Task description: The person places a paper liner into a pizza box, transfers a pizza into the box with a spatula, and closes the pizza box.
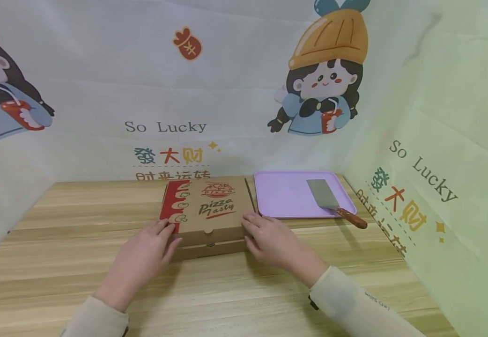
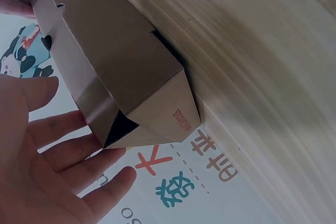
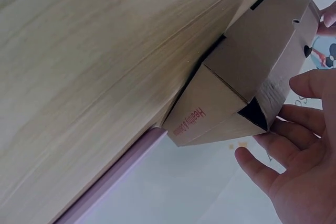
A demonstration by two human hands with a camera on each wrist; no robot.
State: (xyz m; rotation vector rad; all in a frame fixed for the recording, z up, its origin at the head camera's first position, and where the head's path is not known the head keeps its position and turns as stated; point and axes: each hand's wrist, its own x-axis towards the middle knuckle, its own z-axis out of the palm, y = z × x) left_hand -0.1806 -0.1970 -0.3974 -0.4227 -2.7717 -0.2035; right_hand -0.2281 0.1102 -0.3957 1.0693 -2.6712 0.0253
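Observation:
A brown cardboard pizza box (image 1: 218, 220) with a red stripe and "Pizza Tasty" print lies on the table. Its lid sits slightly raised at the front, and dark gaps show at the front corners in both wrist views. At the lid's front left corner my left hand (image 1: 144, 250) touches the edge with loosely extended fingers (image 2: 79, 150); the thumb stands apart from the front flap. Mirroring it, my right hand (image 1: 273, 241) rests its fingertips on the front right corner, fingers (image 3: 286, 135) spread and thumb off the cardboard.
Right of the box lies a lilac tray (image 1: 286, 194). A spatula (image 1: 323, 193) with a flat metal blade rests on it, its wooden handle (image 1: 352, 218) jutting past the front rim. Printed cloth walls (image 1: 235, 103) enclose the wooden table (image 1: 96, 210) at the back and sides.

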